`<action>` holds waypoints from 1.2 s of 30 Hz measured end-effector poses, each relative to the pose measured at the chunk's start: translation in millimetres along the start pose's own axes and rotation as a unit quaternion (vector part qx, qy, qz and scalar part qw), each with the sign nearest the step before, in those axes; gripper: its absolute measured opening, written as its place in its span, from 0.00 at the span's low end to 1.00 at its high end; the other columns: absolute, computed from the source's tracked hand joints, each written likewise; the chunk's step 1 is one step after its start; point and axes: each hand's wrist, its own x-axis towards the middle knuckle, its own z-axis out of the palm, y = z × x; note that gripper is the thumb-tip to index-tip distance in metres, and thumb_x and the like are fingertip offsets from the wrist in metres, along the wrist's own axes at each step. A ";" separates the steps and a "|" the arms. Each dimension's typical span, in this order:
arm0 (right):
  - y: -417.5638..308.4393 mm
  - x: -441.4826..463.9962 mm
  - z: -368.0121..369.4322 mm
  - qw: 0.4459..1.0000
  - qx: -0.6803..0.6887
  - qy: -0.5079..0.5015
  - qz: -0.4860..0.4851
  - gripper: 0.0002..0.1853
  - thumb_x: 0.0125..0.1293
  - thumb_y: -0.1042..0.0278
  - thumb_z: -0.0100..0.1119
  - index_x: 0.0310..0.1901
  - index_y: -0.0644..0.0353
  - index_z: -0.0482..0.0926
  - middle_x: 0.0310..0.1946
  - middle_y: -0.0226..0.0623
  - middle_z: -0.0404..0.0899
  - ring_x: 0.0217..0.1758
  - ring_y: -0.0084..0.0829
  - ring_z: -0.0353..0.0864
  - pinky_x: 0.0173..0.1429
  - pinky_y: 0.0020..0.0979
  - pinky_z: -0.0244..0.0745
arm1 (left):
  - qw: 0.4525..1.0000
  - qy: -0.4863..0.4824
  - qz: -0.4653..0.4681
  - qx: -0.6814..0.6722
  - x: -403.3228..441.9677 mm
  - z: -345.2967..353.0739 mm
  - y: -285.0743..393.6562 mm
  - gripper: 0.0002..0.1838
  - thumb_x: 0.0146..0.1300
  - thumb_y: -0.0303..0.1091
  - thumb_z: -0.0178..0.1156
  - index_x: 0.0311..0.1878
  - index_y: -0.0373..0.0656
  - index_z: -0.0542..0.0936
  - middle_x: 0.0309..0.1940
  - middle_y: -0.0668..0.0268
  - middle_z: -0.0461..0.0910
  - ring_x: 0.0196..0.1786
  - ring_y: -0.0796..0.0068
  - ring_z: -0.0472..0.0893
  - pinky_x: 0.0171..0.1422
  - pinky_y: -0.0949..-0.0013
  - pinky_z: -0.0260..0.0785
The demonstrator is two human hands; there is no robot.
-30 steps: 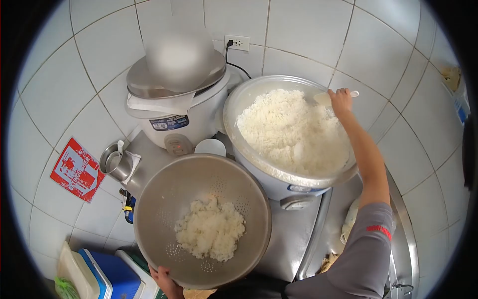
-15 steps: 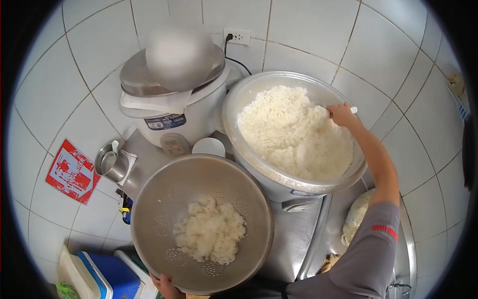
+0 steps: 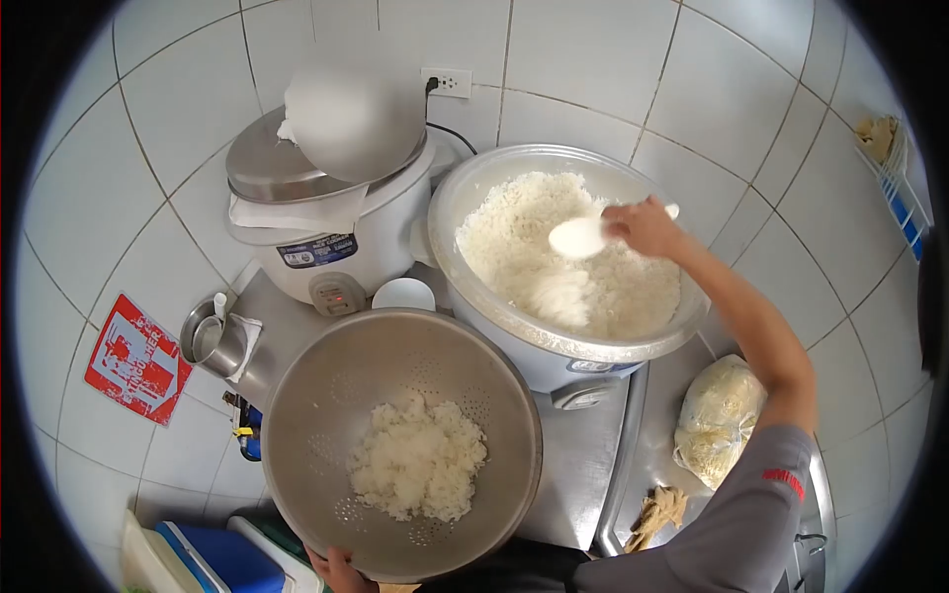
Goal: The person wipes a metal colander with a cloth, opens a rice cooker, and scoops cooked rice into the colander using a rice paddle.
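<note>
White, smooth and apparently plastic, the rice paddle (image 3: 578, 238) is in the right hand (image 3: 645, 227), whose fingers are clamped around the handle. Long axis: crosswise, with the rounded blade extending left of the fingers and slightly toward the person, and the handle end protruding right. Position: above the open rice cooker (image 3: 524, 361); from here, blade contact with the contents cannot be confirmed. The heaped cooked rice (image 3: 504, 212), white and grainy, lies below and left of these fingers. The right hand is the nearer one to this heap.

Left of the right fingers and closer to the person: a wide, round steel colander (image 3: 395, 356), perforated in clusters, with a smaller, clumped rice portion (image 3: 420, 460) at its bottom. The left hand (image 3: 341, 570) clasps its near rim; the fingertips beneath are hidden.

Farther left of the right fingers: a second rice cooker (image 3: 390, 242), white-bodied under a domed metal lid (image 3: 262, 148). Right of and nearer than those fingers: a pale, wrinkled plastic-wrapped bundle (image 3: 720, 420), partly behind the forearm.
</note>
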 end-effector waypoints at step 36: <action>-33.2 0.0 37.2 0.976 0.123 -0.143 -0.112 0.18 0.52 0.72 0.48 0.45 0.49 0.77 0.38 0.36 0.79 0.41 0.34 0.76 0.55 0.39 0.53 | 0.986 0.085 -0.101 0.100 -6.7 22.3 28.7 0.33 0.54 0.29 0.53 0.63 0.32 0.53 0.55 0.50 0.63 0.49 0.61 0.69 0.50 0.62 0.63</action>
